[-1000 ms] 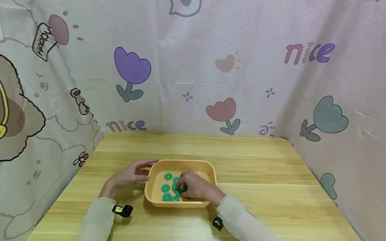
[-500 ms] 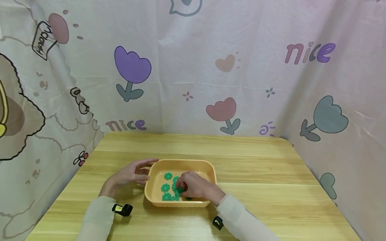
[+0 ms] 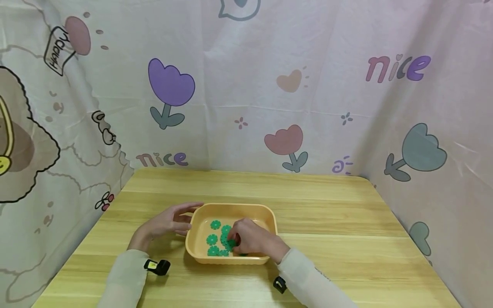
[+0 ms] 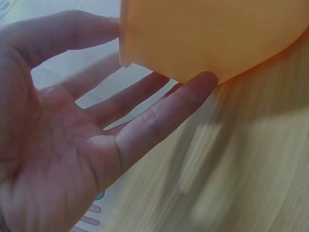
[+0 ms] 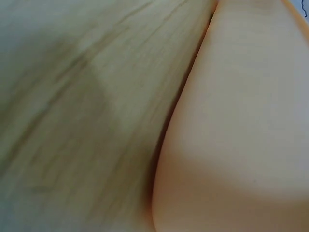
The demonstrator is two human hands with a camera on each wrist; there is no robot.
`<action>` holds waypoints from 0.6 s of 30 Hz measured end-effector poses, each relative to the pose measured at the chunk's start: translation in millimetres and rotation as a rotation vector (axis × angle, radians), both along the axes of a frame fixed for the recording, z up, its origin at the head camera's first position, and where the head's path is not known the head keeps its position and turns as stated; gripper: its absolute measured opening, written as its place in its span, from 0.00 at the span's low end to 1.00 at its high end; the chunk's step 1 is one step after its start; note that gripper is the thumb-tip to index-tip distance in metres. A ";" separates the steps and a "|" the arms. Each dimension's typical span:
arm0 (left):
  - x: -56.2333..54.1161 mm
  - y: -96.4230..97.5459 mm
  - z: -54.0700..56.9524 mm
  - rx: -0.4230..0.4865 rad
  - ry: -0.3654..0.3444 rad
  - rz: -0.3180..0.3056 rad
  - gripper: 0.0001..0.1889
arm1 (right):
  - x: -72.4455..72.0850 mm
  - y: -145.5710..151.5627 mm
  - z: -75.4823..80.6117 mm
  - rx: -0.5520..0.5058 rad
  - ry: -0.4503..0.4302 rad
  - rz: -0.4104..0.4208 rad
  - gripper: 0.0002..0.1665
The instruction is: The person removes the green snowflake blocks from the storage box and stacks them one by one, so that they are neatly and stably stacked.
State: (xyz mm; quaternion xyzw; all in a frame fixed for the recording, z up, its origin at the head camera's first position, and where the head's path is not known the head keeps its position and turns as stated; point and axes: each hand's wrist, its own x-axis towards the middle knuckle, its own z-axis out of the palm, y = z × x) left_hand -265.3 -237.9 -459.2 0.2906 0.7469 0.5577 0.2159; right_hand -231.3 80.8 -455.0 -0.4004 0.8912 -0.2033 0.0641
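A shallow yellow plastic basin [image 3: 265, 214] stands on the table and holds several green flower-shaped discs [image 3: 212, 239]. My left hand [image 3: 167, 223] is at the basin's left end, fingers spread and nearly straight. In the left wrist view its fingertips [image 4: 205, 82] touch the basin's outer wall [image 4: 212, 38] and lower edge. My right hand [image 3: 250, 237] reaches over the near right side into the basin. Its thumb and fingers are bent together around a green disc [image 3: 232, 243] in the cluster, partly hidden by the fingers. The right wrist view shows only the basin's side [image 5: 241, 121], not the hand.
The wooden table [image 3: 323, 214] extends around the basin on all sides. A printed fabric curtain [image 3: 239, 85] hangs along its back and both sides. A small black camera sits on each wrist, the left one [image 3: 158, 267] close over the tabletop.
The right fingertips shift very slightly among the discs, and the cluster under them looks a little rearranged. The left hand and basin stay in place; the whole head view drifts slightly.
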 end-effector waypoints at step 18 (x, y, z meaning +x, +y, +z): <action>0.1 -0.5 -1.3 -0.011 0.000 0.010 0.39 | -5.8 16.7 17.4 -0.143 -0.099 -0.068 0.14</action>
